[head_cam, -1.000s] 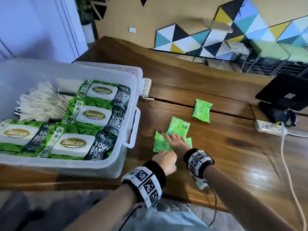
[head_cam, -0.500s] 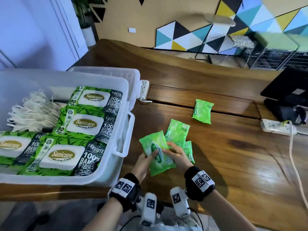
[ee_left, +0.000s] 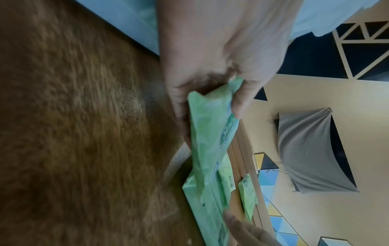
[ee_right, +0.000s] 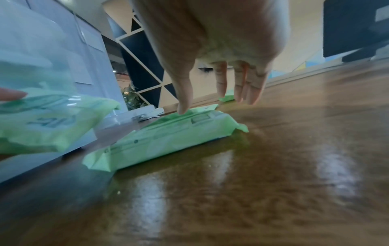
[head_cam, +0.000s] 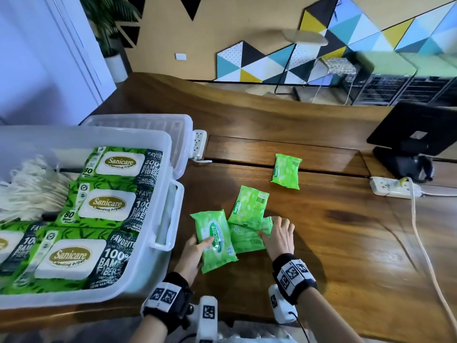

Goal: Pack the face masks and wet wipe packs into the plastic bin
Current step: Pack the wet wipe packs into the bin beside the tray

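Observation:
My left hand (head_cam: pixel 197 246) grips a small green wet wipe pack (head_cam: pixel 215 240) by its near edge, thumb on top, just right of the plastic bin (head_cam: pixel 162 194); the left wrist view shows the grip (ee_left: pixel 210 108). My right hand (head_cam: pixel 270 230) hovers with straight fingers over a second pack (head_cam: pixel 247 240) lying flat on the table, its thumb tip touching it (ee_right: pixel 182 109). A third pack (head_cam: pixel 248 205) overlaps that one and another pack (head_cam: pixel 286 170) lies farther back. The bin holds large Sanicare wipe packs (head_cam: pixel 106 204) and white face mask loops (head_cam: pixel 32 191).
The bin's clear lid (head_cam: pixel 148 122) stands behind it. A white power strip (head_cam: pixel 199 144) sits by the lid, another strip (head_cam: pixel 393 189) with a cable (head_cam: pixel 430 263) at the right. A black monitor stand (head_cam: pixel 408 159) is at the back right.
The right hand let go of the lifted pack and dropped onto the pack lying on the table. The left hand now holds the lifted pack alone, slightly nearer the bin.

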